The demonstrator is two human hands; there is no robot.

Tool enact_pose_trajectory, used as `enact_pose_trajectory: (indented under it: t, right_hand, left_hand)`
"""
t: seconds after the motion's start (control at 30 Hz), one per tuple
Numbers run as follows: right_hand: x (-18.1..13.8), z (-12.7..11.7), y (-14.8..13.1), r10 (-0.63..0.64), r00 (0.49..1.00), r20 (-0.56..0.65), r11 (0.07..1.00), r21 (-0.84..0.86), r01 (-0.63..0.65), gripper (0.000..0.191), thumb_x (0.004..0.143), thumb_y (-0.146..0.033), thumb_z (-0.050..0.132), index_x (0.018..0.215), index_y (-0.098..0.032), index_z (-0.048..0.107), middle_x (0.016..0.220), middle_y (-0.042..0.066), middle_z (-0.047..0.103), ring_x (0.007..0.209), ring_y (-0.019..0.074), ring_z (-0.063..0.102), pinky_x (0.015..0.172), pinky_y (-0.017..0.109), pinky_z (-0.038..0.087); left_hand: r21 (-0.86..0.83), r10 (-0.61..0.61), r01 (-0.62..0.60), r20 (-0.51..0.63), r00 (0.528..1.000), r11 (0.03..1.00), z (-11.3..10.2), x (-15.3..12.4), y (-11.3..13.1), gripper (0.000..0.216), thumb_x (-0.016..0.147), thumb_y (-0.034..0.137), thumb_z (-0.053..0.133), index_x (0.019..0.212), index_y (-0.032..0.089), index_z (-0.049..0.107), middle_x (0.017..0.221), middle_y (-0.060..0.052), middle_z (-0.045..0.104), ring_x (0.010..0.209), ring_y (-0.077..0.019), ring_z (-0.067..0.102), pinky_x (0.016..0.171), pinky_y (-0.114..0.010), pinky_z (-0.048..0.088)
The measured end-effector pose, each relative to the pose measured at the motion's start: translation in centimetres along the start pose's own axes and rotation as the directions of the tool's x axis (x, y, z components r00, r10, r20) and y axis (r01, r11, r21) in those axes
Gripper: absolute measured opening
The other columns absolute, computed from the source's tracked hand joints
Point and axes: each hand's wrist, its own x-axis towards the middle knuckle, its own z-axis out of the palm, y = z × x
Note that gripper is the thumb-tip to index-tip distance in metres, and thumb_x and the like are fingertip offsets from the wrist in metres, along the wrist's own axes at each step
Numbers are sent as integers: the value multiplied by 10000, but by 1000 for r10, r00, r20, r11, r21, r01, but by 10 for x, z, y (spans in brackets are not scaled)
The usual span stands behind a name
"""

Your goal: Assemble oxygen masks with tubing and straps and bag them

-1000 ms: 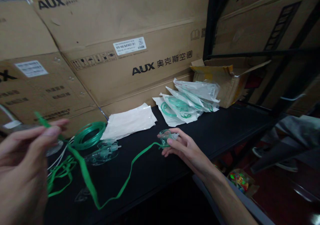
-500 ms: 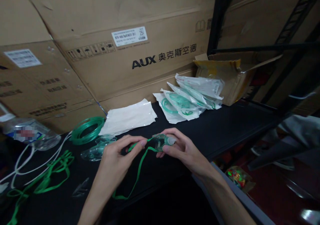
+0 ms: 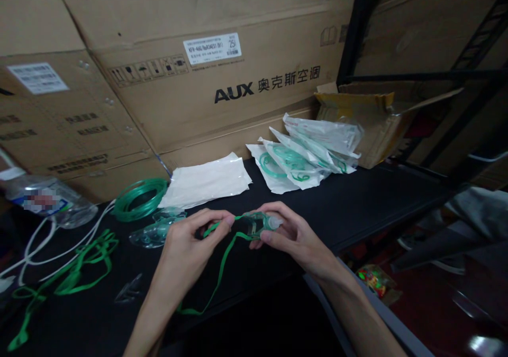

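A clear green-tinted oxygen mask is held in my right hand, fingers wrapped round its outlet end. My left hand pinches a green elastic strap between thumb and forefinger, close to the mask's edge. The strap's loose part hangs in a curve down toward the table's front. Left of my hands lie other clear green masks, and behind them a coil of green tubing. A bundle of green straps and small clear plastic pieces are on the black table.
White flat pouches lie behind my hands, with several packaged masks to their right. An opened carton stands at the back right. A plastic bottle and white cords are at left. Large cartons wall the back.
The camera view has shifted slightly. Both hands keep nearly the same hold on the mask and strap; the left fingertips stay pinched near the mask's edge.
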Motion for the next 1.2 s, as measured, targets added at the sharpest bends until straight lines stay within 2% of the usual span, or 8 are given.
enact_pose_trajectory:
  t: [0.63,0.83,0.93,1.07,1.2]
  right_hand:
    - [-1,2,-3,24,1000,17,999,-28,-24,365,806,-269,814,1116,-227,626,1052,25,706,858,154,703,849,320,545]
    - [-1,0,1,3,999,52,1000,-11,-3,353,826,-240,798,1135,-247,626,1074,15,702,880,149,711,867,313,543]
    - [-1,0,2,7,999,54,1000,11,-8,373,801,-207,815,1121,-247,626,1198,32,688,967,159,706,902,325,545]
    - [-1,2,2,24,999,30,1000,-14,-24,413,749,-179,849,1092,-243,628,1255,42,686,1105,190,678,994,373,525]
    - [0,3,3,6,1000,16,999,-41,-6,459,727,-156,863,1095,-257,609,1287,35,679,1174,190,662,1045,367,505]
  left_hand:
    - [-30,61,-59,76,995,998,4,-1,6,222,915,405,624,865,258,781,848,-2,758,779,-184,668,703,-271,471]
    - [-31,27,-27,13,1000,999,5,-1,-2,186,909,398,652,894,265,781,899,18,776,836,-183,682,729,-261,473]
    - [-21,20,-20,-1,1000,1000,6,-2,-2,192,903,405,657,892,263,786,894,19,782,824,-185,687,720,-265,475]
    - [-28,-5,5,25,1000,1000,8,-3,0,181,892,398,670,905,268,794,897,17,793,812,-186,698,695,-266,474]
    - [-150,-83,92,66,994,984,8,-4,4,242,884,433,680,1011,256,786,952,0,809,847,-198,722,718,-265,502]
